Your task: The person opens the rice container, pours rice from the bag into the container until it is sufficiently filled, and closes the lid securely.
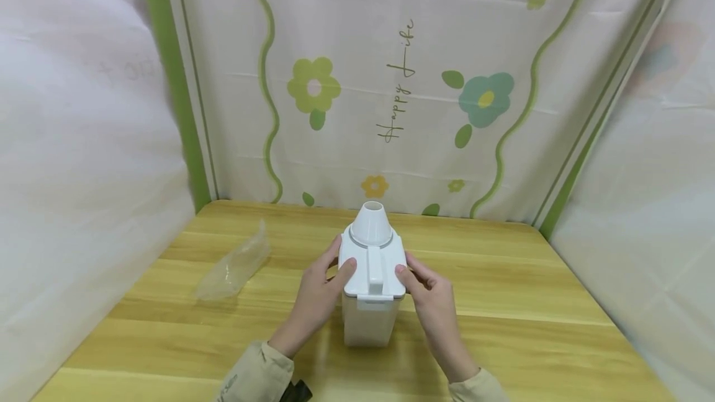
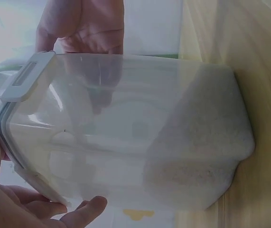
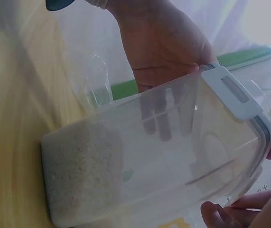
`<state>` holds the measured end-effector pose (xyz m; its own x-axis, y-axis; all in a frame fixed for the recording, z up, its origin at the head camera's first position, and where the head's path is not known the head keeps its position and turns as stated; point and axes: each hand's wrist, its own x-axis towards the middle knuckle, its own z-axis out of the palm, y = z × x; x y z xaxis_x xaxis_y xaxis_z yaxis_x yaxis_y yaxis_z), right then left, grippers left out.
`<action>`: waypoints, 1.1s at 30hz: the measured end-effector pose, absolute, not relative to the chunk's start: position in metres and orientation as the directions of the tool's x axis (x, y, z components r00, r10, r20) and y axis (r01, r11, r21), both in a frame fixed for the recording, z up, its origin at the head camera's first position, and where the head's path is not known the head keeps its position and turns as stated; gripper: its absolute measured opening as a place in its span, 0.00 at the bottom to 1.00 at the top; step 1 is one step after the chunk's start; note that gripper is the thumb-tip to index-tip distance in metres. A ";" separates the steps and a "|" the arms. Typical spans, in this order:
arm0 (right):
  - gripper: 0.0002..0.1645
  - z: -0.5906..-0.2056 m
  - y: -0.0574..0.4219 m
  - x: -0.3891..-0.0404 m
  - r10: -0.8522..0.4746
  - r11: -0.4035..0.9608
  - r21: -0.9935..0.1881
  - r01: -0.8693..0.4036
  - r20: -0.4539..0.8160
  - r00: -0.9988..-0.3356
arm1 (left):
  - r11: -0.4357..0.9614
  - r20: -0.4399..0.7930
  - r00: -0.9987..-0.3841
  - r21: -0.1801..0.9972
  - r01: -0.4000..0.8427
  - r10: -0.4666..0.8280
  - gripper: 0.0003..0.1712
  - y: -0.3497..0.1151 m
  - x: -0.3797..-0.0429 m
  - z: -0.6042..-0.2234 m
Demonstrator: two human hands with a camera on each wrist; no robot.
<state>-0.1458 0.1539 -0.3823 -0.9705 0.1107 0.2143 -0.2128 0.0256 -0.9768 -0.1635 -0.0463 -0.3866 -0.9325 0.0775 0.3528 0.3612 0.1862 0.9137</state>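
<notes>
A clear plastic rice container (image 1: 368, 324) stands at the front middle of the wooden table, in front of the person. Its white lid (image 1: 357, 262) is on and carries a white cone-shaped spout (image 1: 370, 223) at the far end. Pale grains that look like rice (image 3: 83, 161) fill the lower part, their surface slanting in the left wrist view. My left hand (image 1: 317, 290) grips the left side just under the lid, thumb on top. On the opposite side my right hand (image 1: 434, 293) holds it likewise. A latch (image 3: 232, 92) on the near side lies against the body.
To the left on the table (image 1: 503, 303) lies a crumpled clear plastic bag (image 1: 234, 268). White cloth walls close in on the left, right and back; the back cloth (image 1: 357, 92) has printed flowers and lettering.
</notes>
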 end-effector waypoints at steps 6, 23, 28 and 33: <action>0.28 -0.379 0.150 -0.145 0.113 0.034 -0.978 -0.206 0.209 -0.971 | 0.178 0.356 -0.932 0.914 0.363 0.075 0.38 -0.047 -0.163 -0.389; 0.27 -0.383 0.147 -0.149 0.137 0.114 -0.961 -0.254 0.268 -0.954 | 0.151 0.375 -0.925 0.913 0.380 0.065 0.36 -0.043 -0.164 -0.394; 0.28 -0.381 0.149 -0.150 0.119 0.266 -0.923 -0.279 0.318 -0.940 | 0.155 0.385 -0.921 0.908 0.389 0.060 0.36 -0.043 -0.165 -0.395; 0.28 -0.374 0.153 -0.154 0.040 0.443 -0.848 -0.293 0.345 -0.938 | 0.163 0.391 -0.919 0.905 0.393 0.050 0.36 -0.043 -0.166 -0.397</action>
